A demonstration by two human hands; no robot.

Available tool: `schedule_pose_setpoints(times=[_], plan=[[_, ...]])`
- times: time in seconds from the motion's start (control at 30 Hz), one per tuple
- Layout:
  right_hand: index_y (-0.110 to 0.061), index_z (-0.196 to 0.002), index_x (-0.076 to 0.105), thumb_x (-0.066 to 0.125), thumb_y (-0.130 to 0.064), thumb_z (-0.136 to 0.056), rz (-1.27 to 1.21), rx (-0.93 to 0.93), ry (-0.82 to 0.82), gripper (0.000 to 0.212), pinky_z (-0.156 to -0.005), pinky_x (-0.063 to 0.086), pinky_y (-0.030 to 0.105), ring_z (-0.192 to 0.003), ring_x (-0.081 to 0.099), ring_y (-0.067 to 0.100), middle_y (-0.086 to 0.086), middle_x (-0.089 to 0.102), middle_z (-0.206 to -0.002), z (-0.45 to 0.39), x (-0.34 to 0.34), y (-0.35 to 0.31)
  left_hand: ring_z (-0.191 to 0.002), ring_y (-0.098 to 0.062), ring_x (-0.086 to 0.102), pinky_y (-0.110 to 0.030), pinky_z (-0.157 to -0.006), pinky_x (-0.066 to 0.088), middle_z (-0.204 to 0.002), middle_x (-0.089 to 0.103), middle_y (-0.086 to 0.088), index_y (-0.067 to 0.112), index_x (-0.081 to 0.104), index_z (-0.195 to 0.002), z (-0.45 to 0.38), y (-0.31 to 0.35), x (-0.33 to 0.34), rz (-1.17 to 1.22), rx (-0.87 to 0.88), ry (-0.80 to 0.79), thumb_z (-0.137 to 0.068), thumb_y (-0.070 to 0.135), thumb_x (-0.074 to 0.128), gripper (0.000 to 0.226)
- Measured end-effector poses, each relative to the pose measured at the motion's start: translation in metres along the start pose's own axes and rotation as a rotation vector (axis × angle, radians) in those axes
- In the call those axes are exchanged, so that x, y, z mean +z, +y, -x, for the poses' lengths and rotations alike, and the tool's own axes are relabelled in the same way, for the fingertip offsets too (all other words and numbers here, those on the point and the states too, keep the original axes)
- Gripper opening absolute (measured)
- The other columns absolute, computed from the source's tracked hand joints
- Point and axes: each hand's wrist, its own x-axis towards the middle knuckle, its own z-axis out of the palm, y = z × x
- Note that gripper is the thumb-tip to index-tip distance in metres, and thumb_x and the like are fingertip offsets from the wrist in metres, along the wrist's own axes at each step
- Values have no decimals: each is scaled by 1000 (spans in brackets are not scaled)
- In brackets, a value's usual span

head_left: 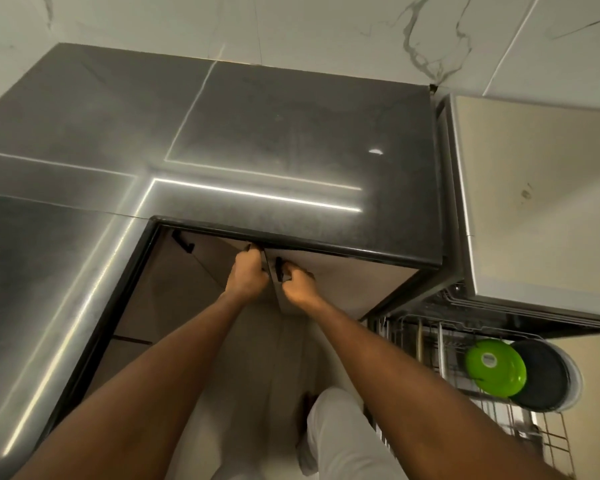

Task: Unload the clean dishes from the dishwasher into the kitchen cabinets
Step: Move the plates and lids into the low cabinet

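The person's forearms were bare, with no sleeves showing, and the legs wore light grey-white trousers.

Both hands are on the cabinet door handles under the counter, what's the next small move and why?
Probably pull both doors open: the left hand and right hand each grip a black handle, and the green plate waits in the dishwasher rack.

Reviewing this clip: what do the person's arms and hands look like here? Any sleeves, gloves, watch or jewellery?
Both forearms are bare right to the bottom of the frame, with no sleeve in view. The left hand and the right hand wear no gloves, and no watch, bracelet or ring shows on the parts that are visible. The fingers are partly hidden. Below the arms, a leg in light grey trousers shows.
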Motion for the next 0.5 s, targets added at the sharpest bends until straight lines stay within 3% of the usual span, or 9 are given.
schedule_pose_setpoints(times=[0.13,0.23,0.3,0.37,0.5], plan=[[-12,-146,54,55,-4,-99,-39,10,-30,47,-107,50,47,-128,59,35,15,63,-140,37,8,10,-110,-26,63,-27,-88,51,-121,63,-12,5,58,-125,15,8,-5,98,-9,-25,-84,6,75,44],[-15,-152,48,53,-7,-101,-72,32,-44,51,-110,48,50,-133,56,34,13,58,-147,62,17,22,-116,-26,66,-34,-100,56,-123,69,-10,10,62,-129,31,3,-5,75,74,-178,-84,11,78,48],[-20,-152,49,52,-14,-103,-98,61,-53,49,-110,48,52,-132,56,33,11,58,-147,77,24,29,-107,-24,70,-40,-94,60,-113,72,-6,17,67,-123,48,-1,-4,67,120,-225,-86,16,76,38],[-18,-143,58,50,-32,-106,-184,103,-56,41,-109,47,53,-128,58,36,13,63,-140,91,29,35,-99,-22,70,-41,-90,61,-107,73,-3,22,70,-119,68,-1,-4,29,137,-255,-87,26,72,33],[-15,-130,66,36,-78,-83,-342,198,37,84,-109,47,50,-119,61,32,12,67,-128,114,39,52,-100,-30,68,-41,-88,58,-107,72,-8,21,71,-119,105,8,-2,-101,162,-362,-90,34,66,32]])
